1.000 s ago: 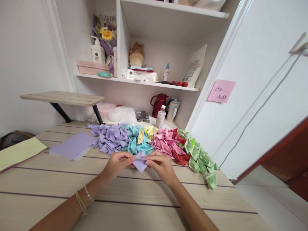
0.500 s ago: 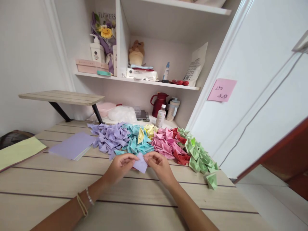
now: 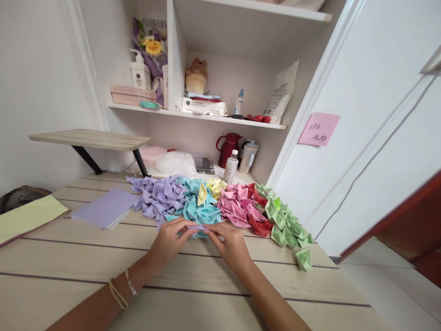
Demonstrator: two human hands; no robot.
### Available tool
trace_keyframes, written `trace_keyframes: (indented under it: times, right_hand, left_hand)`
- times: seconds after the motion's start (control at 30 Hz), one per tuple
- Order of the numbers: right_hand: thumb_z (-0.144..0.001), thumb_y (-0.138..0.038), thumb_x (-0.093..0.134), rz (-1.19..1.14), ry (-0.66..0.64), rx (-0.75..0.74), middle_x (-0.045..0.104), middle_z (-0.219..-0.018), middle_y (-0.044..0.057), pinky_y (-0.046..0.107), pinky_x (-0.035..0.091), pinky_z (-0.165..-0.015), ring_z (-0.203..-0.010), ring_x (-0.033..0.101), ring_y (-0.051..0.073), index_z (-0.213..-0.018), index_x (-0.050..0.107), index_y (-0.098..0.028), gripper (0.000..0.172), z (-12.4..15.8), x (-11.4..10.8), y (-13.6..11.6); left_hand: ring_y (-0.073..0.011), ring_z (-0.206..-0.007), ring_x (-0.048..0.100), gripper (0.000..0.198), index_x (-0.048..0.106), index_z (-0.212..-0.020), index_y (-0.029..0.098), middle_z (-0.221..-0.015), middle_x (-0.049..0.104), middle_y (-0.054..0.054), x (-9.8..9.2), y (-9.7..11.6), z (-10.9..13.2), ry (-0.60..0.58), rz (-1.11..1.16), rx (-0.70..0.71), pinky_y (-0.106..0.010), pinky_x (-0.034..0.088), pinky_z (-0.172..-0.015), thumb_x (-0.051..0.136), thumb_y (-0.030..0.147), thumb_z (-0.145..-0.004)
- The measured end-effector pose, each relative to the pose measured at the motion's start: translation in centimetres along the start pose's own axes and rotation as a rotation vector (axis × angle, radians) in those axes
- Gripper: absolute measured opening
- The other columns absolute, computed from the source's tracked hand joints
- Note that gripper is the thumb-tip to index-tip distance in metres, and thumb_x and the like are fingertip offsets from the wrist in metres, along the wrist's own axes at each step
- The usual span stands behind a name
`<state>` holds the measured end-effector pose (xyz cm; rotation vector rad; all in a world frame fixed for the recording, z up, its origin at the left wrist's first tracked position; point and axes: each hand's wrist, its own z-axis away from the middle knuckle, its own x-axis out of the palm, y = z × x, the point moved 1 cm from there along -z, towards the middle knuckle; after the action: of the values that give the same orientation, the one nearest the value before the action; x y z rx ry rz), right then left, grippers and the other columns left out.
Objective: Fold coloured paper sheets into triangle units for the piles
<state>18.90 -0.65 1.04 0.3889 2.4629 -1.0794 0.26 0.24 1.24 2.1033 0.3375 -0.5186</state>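
A small folded purple paper point(image 3: 197, 227) is pinched between my two hands above the wooden table, seen nearly edge-on. My left hand point(image 3: 174, 236) grips its left end with thumb and fingers, and my right hand point(image 3: 227, 241) grips its right end. Just beyond them lie folded paper boats: purple ones point(image 3: 160, 197) at the left, blue ones point(image 3: 200, 209) behind my hands, a few yellow ones point(image 3: 216, 186), then pink point(image 3: 234, 207), red point(image 3: 260, 226) and green ones point(image 3: 287, 225) to the right.
A stack of purple sheets point(image 3: 103, 208) and yellow paper point(image 3: 29, 218) lie on the table's left. Behind the boats stand a bottle point(image 3: 230, 168), a red jug point(image 3: 228, 149) and a small raised shelf point(image 3: 89, 139). One green boat point(image 3: 303, 259) sits near the right edge.
The purple paper, seen before as a diamond facing me, is now tilted or folded to a thin strip. Both hands' fingers have shifted along its ends.
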Motion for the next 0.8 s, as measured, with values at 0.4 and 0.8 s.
trace_keyframes:
  times: [0.4,0.8]
  right_hand:
    - [-0.071,-0.035,0.066,-0.489,0.124,0.379,0.07,-0.085,0.006,0.032,0.052,-0.064,-0.069,0.064,0.019,-0.092,0.07,-0.02,0.026,-0.8,-0.2,0.4]
    - [-0.059,-0.028,0.077,-0.98,-0.101,0.74,0.065,-0.056,0.0,0.015,0.047,-0.048,-0.045,0.056,0.005,-0.088,0.07,-0.014,0.033,-0.2,1.1,0.2]
  left_hand:
    - [-0.0183,-0.077,0.063,0.02,0.069,-0.09,0.018,-0.088,0.065,-0.007,0.1,-1.4,-0.5,-0.032,0.333,-0.082,-0.03,0.054,-0.069,0.058,0.028,-0.077]
    - [-0.0135,-0.061,0.056,0.012,0.071,-0.082,0.024,-0.07,0.058,-0.003,-1.0,-0.5,0.0,0.035,-0.062,0.215,-0.024,0.047,-0.057,0.064,0.025,-0.072]
